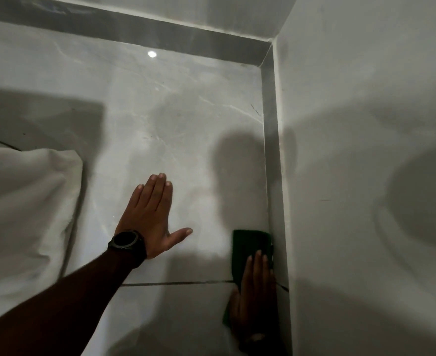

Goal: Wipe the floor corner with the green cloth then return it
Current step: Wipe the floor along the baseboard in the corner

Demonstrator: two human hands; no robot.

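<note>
Wiping stage, head view. We press the green cloth (250,249) flat against the floor (186,124) with the right hand (256,291), fingers extended and held together on top of it, palm down; nothing is pinched. The cloth lies under and just ahead of this hand, its right edge touching the skirting strip (272,155) where floor meets wall (365,150). We judge this placement deliberate: a flat palm spreads pressure across the fabric and keeps it in the seam. The left hand (152,214), bearing a dark wristwatch (127,240), rests open on the tile well to the left of the cloth, fingers together and thumb splayed, apparently as a brace for body weight. The floor is glossy, grey and faintly veined, with a dark grout line (175,283) running between the hands. A crumpled white fabric (24,201) lies further left of the left hand. The floor corner itself lies well ahead of the cloth.
</note>
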